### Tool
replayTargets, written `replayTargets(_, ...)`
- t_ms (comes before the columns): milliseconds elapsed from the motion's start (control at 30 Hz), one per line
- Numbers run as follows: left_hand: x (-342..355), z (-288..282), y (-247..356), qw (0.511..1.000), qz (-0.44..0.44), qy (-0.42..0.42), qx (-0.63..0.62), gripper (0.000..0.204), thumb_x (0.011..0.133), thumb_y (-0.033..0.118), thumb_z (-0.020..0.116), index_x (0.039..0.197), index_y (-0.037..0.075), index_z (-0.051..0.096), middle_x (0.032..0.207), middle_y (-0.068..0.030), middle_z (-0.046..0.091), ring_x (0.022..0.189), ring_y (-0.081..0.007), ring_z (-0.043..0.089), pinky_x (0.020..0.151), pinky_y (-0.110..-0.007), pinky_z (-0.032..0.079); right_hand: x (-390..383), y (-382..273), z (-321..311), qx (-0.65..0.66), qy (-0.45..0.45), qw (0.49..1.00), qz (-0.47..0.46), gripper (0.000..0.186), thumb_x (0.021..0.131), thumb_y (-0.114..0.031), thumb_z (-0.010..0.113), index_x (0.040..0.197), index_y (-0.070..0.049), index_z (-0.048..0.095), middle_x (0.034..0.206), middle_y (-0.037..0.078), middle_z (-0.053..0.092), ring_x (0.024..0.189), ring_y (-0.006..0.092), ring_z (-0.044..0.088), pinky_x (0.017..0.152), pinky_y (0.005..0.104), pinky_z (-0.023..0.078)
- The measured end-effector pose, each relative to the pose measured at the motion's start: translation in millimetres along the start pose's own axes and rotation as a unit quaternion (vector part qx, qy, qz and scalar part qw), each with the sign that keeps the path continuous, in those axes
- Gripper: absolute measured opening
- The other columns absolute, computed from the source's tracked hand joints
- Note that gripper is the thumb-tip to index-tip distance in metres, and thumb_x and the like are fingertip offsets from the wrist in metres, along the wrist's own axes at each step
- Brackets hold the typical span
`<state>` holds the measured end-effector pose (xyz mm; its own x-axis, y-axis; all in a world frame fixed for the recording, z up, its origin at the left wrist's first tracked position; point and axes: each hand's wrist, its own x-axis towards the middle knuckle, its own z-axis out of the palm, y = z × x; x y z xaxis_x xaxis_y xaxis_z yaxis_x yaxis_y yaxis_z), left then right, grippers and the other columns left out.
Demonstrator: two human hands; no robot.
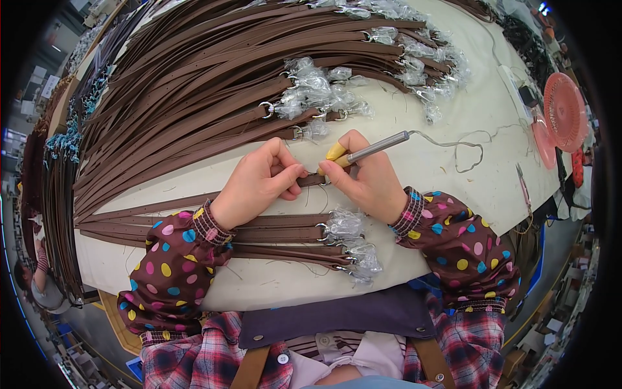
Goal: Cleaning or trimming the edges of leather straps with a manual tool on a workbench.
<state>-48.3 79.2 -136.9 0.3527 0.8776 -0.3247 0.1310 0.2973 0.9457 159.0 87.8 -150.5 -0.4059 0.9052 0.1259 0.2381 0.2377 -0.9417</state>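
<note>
Both hands meet over the end of a brown strap (pixel 313 180) lying across the white work surface. My left hand (pixel 259 181) is closed on the strap, thumb and forefinger pinched together near its end; whether they also pinch a loose thread is too small to tell. In my right hand (pixel 369 178) is a corded pen-shaped tool (pixel 382 144) with a metal barrel, resembling a soldering iron. Its tip is hidden at the fingers, close to the strap end. A yellow finger cot (pixel 335 151) covers one right finger. Nearer me lie several straps (pixel 285 234) with plastic-wrapped metal clasps (pixel 346 223).
A large pile of brown straps (pixel 214 71) fills the far left, with wrapped clasps (pixel 311 84) at its right ends. The tool's cord (pixel 463 162) trails right, below a power strip (pixel 515 91). Scissors (pixel 523 185) and a pink basket (pixel 565 110) are at right.
</note>
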Motion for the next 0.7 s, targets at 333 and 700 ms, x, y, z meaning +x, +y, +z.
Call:
replayTargets(333, -2, -2, 5, 0.999, -0.014, 0.028, 0.028, 0.015, 0.090, 0.012, 0.059, 0.091, 0.002, 0.048, 0.086, -0.0059, 0.060, 0.067, -0.0111, 0.060, 0.058, -0.025, 0.052, 0, -1, -2, -0.008, 0.005, 1.000, -0.013, 0.024, 0.086, -0.017, 0.065, 0.091, -0.001, 0.048, 0.072, 0.010, 0.060, 0.061, 0.0158, 0.060, 0.054, 0.0269, 0.047)
replayTargets(700, 1, 7, 9, 0.851, 0.196, 0.056, 0.484, 0.025, 0.079, 0.029, 0.070, 0.084, 0.009, 0.057, 0.084, -0.0056, 0.056, 0.082, -0.0257, 0.056, 0.066, -0.037, 0.043, 1, 6, -20, -0.217, -0.009, 0.949, -0.229, 0.022, 0.078, -0.008, 0.067, 0.099, -0.007, 0.059, 0.081, 0.008, 0.060, 0.079, 0.0301, 0.057, 0.078, 0.0378, 0.045)
